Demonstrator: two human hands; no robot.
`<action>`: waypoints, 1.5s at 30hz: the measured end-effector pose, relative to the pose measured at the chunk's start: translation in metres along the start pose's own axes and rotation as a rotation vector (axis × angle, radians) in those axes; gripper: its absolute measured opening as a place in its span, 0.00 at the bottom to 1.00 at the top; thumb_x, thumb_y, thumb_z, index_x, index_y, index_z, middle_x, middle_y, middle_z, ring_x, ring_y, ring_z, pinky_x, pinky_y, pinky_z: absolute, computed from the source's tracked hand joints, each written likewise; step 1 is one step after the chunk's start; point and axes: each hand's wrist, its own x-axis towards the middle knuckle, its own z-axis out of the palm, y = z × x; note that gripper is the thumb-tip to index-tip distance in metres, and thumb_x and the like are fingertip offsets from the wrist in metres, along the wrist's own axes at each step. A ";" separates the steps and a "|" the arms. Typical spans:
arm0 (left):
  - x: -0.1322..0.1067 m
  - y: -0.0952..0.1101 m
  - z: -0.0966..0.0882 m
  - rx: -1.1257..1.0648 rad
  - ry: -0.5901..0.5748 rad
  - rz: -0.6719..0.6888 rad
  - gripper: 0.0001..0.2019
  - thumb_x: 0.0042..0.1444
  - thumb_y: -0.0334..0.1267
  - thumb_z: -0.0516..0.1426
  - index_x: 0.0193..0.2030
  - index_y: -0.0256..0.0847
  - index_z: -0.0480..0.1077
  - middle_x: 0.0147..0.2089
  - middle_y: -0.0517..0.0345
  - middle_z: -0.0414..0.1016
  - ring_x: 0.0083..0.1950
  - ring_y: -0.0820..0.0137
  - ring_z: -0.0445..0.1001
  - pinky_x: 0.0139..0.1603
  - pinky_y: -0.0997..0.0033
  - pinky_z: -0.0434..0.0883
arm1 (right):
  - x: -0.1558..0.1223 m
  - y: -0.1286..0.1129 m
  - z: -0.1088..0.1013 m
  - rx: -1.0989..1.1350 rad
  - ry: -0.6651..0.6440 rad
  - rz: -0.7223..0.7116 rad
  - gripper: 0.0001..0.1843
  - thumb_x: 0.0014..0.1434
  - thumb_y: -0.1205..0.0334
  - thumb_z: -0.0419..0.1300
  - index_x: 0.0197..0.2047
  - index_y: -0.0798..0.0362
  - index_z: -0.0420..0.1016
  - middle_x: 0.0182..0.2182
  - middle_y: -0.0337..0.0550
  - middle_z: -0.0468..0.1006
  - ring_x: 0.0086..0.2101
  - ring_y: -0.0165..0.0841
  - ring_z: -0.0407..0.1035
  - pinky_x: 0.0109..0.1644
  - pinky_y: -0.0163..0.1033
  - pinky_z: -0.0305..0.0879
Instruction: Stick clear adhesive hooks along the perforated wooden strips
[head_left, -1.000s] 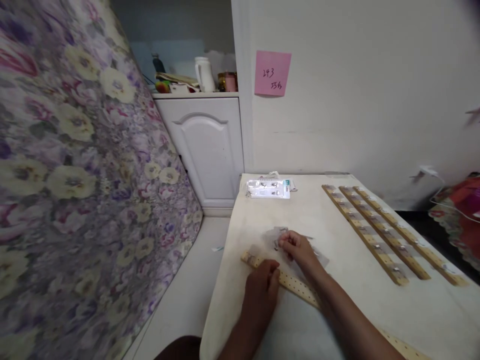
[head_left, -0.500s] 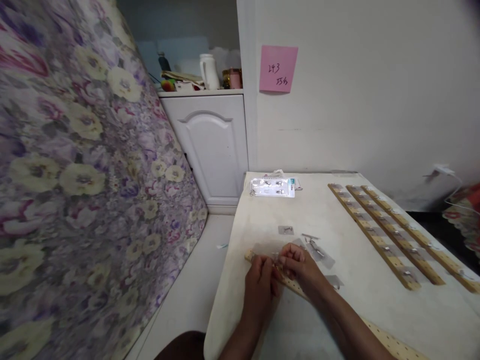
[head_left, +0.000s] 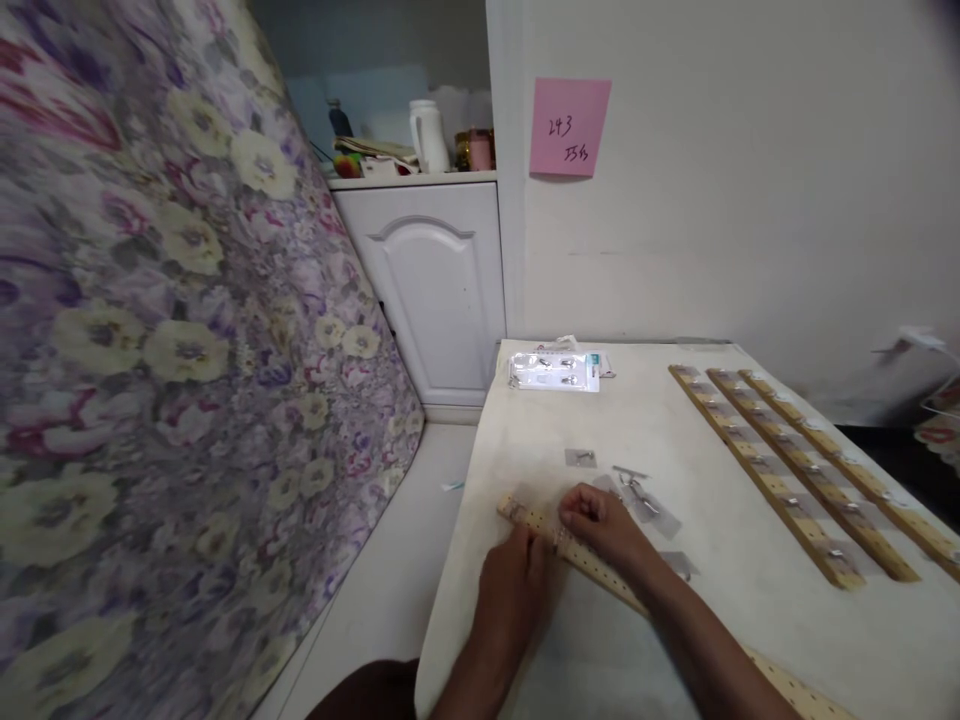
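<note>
A perforated wooden strip (head_left: 534, 518) lies slantwise on the white table (head_left: 675, 440), running from its left end under my arms toward the near right corner. My right hand (head_left: 604, 522) rests on the strip with its fingers curled in a pinch; what it grips is too small to make out. My left hand (head_left: 517, 580) lies beside the strip's near edge, fingers bent and pressed against the wood. Clear adhesive hooks (head_left: 641, 497) lie loose just beyond my right hand, one small hook (head_left: 580, 457) further off.
Three more wooden strips (head_left: 787, 465) with hooks fixed on them lie side by side at the right. A blister pack (head_left: 555, 370) sits at the table's far edge. A floral mattress (head_left: 150, 350) leans at the left. A pink note (head_left: 570, 127) hangs on the wall, beside a white cabinet (head_left: 435, 290).
My right hand came back from the loose hooks onto the strip's left part. My left hand rose to meet it, then settled back against the strip's near edge. The view shifted slightly left.
</note>
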 end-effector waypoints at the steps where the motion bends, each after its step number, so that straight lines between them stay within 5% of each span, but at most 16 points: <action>1: 0.000 -0.002 -0.003 0.075 -0.002 -0.003 0.14 0.62 0.41 0.42 0.33 0.43 0.65 0.28 0.60 0.73 0.31 0.70 0.72 0.30 0.74 0.57 | 0.002 0.002 0.001 -0.020 0.010 0.004 0.05 0.50 0.61 0.58 0.28 0.53 0.67 0.19 0.32 0.65 0.20 0.26 0.57 0.25 0.32 0.51; 8: -0.004 -0.007 -0.009 0.338 -0.036 -0.016 0.12 0.61 0.42 0.45 0.37 0.44 0.67 0.34 0.60 0.77 0.36 0.67 0.73 0.29 0.73 0.55 | 0.007 0.011 0.004 -0.193 0.099 -0.009 0.05 0.49 0.60 0.56 0.27 0.53 0.68 0.20 0.34 0.67 0.24 0.29 0.61 0.28 0.33 0.55; 45: 0.001 -0.005 0.004 0.413 -0.038 0.012 0.15 0.62 0.43 0.43 0.38 0.42 0.68 0.38 0.55 0.77 0.37 0.64 0.74 0.31 0.72 0.58 | 0.007 0.020 0.007 -0.316 0.143 -0.017 0.04 0.50 0.62 0.55 0.27 0.52 0.68 0.21 0.34 0.68 0.24 0.29 0.61 0.28 0.32 0.55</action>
